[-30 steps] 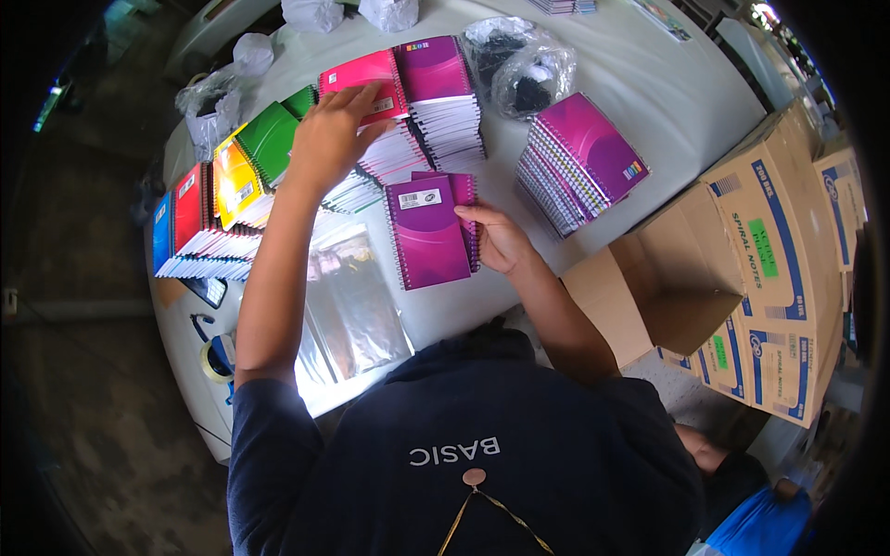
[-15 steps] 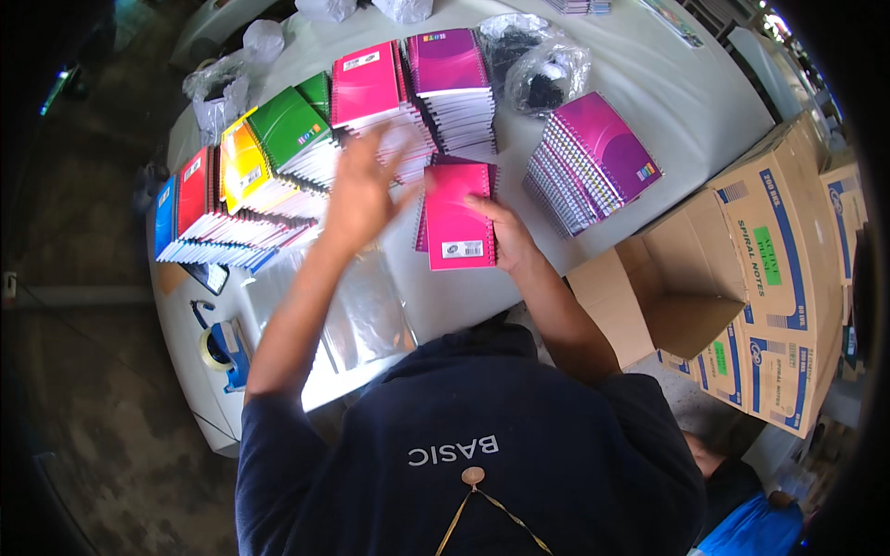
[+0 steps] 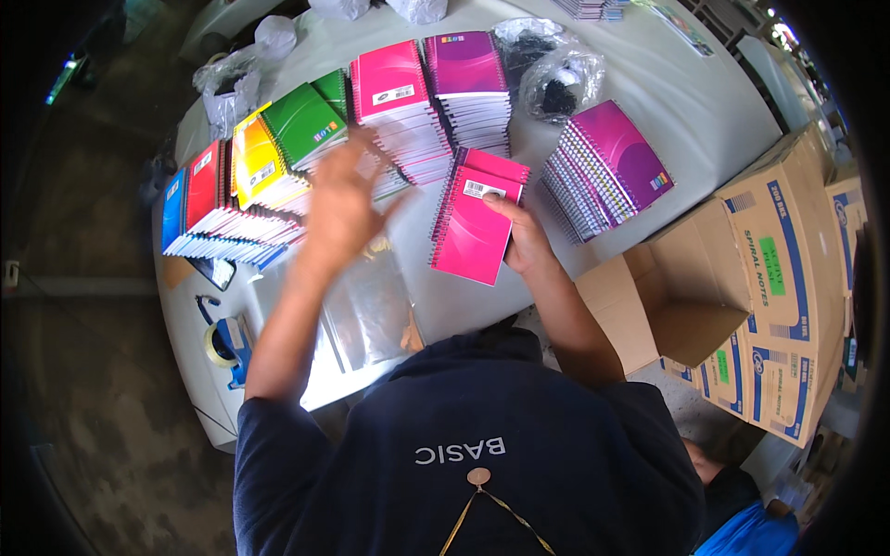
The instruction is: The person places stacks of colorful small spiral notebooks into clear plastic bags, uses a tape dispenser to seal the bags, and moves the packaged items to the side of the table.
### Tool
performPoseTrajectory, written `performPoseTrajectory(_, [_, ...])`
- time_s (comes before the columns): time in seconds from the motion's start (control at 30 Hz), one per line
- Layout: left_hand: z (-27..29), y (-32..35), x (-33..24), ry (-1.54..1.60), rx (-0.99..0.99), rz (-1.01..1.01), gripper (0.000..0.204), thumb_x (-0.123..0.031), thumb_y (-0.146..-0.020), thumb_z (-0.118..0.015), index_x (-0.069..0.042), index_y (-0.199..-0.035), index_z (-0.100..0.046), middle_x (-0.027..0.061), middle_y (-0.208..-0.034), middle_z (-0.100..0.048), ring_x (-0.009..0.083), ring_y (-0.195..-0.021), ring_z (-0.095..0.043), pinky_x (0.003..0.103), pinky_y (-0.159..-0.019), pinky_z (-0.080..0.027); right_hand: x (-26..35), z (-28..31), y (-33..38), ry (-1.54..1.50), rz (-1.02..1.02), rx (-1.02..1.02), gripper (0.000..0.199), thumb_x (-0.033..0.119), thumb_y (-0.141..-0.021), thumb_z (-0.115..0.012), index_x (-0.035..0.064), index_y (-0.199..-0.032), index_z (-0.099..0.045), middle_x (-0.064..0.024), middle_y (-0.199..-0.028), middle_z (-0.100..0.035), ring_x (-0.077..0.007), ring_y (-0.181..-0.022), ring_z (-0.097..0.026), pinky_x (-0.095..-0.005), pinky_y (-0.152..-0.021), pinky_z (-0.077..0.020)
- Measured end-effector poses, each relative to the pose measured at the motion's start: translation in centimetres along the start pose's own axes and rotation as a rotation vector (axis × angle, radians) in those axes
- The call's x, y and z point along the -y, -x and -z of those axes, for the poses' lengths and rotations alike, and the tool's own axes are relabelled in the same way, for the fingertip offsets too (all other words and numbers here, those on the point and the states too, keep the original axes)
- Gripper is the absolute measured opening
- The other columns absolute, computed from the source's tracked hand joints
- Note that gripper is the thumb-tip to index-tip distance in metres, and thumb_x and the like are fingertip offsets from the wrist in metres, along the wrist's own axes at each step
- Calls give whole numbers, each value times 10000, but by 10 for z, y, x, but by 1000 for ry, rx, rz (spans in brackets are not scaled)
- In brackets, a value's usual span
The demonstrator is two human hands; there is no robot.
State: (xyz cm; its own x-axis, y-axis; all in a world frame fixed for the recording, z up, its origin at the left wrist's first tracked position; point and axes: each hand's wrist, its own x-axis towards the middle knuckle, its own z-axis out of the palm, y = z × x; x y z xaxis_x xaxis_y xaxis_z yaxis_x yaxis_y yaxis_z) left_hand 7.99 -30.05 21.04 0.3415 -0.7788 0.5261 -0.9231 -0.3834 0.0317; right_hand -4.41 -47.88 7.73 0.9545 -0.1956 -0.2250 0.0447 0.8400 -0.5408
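Observation:
My right hand [image 3: 527,239] grips a small stack of spiral notebooks at its right edge, thumb on top. A pink spiral notebook [image 3: 471,241] lies uppermost, its white label near the top; another pink cover shows from beneath at the far end. My left hand [image 3: 341,208] hovers to the left, blurred, with its thumb apart from the fingers and nothing seen in it. It covers part of the green notebooks [image 3: 301,125] and is close to the pile of pink notebooks [image 3: 387,79].
Blue, red and yellow notebooks [image 3: 255,162] stand in piles at left, purple notebooks [image 3: 466,65] behind and at right [image 3: 616,157]. Clear plastic sleeves [image 3: 366,306] and a blue tape dispenser [image 3: 236,347] lie nearer. An open cardboard box [image 3: 612,310] stands at right.
The uppermost notebook in my right hand now has its label at the far end instead of the near end. The pink pile's top label shows nearer me. My left hand moved slightly nearer.

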Motion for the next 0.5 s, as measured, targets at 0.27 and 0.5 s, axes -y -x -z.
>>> performPoseTrajectory(0.27, [35, 14, 44, 267, -279, 267, 259, 11, -831, -590, -37, -1086, -590, 91, -1014, -647, 203, -870, -629, 326, -751, -508, -11, -19, 2, -76, -132, 44, 486, 395, -924, -500, 18, -1232, -494, -125, -1136, -599, -218, -1025, -603, -357, -883, -492])
performPoseTrajectory(0.5, [7, 28, 10, 413, 129, -99, 336, 147, -670, -533, -38, -944, -593, 123, -1070, -583, 303, -1052, -532, 393, -912, -401, -27, -12, 15, -209, -441, 262, 629, 503, -933, -416, -31, -1264, -456, -144, -1165, -584, -248, -1050, -585, -373, -906, -472])
